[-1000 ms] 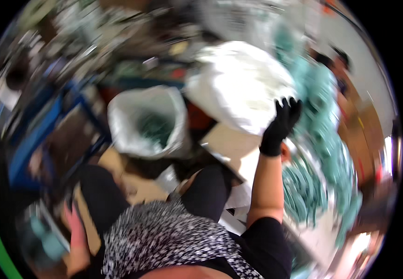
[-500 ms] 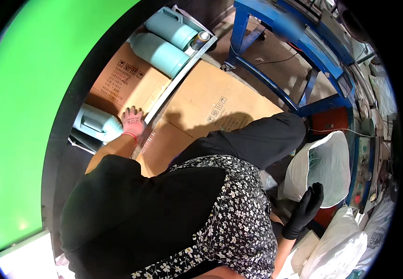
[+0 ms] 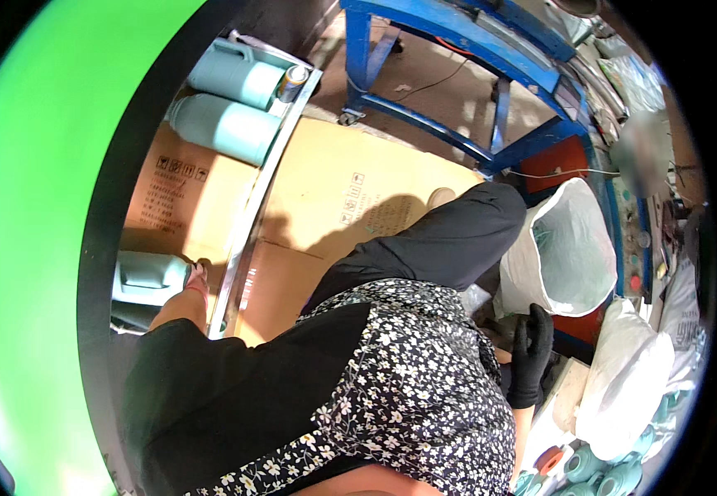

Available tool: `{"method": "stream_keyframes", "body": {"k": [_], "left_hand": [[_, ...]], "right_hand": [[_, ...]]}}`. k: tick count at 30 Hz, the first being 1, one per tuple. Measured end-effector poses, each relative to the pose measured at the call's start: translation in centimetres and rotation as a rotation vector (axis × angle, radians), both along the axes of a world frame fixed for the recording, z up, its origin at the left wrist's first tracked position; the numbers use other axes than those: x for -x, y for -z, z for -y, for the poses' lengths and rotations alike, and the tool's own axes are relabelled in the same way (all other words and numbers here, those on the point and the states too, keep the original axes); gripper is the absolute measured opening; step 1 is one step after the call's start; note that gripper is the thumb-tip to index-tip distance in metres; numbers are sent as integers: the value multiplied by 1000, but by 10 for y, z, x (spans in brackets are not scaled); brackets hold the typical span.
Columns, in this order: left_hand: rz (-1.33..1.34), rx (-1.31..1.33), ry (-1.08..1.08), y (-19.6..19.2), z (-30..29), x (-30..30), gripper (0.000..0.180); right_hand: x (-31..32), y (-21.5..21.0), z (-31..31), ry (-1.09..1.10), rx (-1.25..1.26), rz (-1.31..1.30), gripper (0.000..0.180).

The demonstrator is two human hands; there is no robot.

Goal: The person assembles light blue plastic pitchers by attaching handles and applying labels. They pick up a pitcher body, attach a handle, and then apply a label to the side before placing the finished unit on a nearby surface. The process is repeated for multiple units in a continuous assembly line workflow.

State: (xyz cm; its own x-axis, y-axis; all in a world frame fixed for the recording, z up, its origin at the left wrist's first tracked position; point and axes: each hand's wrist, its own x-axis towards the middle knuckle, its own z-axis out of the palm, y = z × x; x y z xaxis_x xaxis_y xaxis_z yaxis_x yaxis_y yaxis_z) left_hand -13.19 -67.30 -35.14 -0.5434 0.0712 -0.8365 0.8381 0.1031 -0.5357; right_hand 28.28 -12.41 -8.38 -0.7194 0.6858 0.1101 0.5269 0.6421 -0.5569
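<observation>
The view has swung off the white sacks down to the cardboard-covered floor (image 3: 358, 190). At left, the left hand (image 3: 195, 279) now grips a pale teal jug (image 3: 145, 278); the black-gloved right hand (image 3: 532, 347), fingers loosely curled, hangs empty beside the open white sack (image 3: 569, 248).

Left hand (image 3: 195, 279) hemmed between pale-green jug (image 3: 147, 277), metal rail (image 3: 259, 194).

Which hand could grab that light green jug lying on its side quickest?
Probably the left hand: it already touches the pale green jug. The right hand, in a black glove, hangs beside the white sack, far away.
</observation>
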Motion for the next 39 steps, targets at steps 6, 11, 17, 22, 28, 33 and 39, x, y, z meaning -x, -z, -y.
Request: {"method": "stream_keyframes", "body": {"k": [6,11,17,22,28,33,39], "left_hand": [[-365,-963,-40,-93,-111,76,21],[-280,-1656,-5,-205,-267,78,38],[637,-2383,114,-394,-372,-13,36],[1833,-2320,-280,-381,-428,-37,71],[2132,-1685,-1131,-339,-481,-63,64],[1790,-1966,-993,-353,-481,-66,54],[1517,-1669,189,-371,-467,-172,76]], "right_hand": [[-3,3,0,85,26,-80,32],[0,12,12,75,-1,-180,33],[13,-24,27,191,11,-371,41],[-22,-25,7,274,333,-977,65],[-63,-67,70,528,365,-1157,42],[-45,-54,108,521,313,-539,38],[-1,-116,95,89,-353,-241,55]]}}
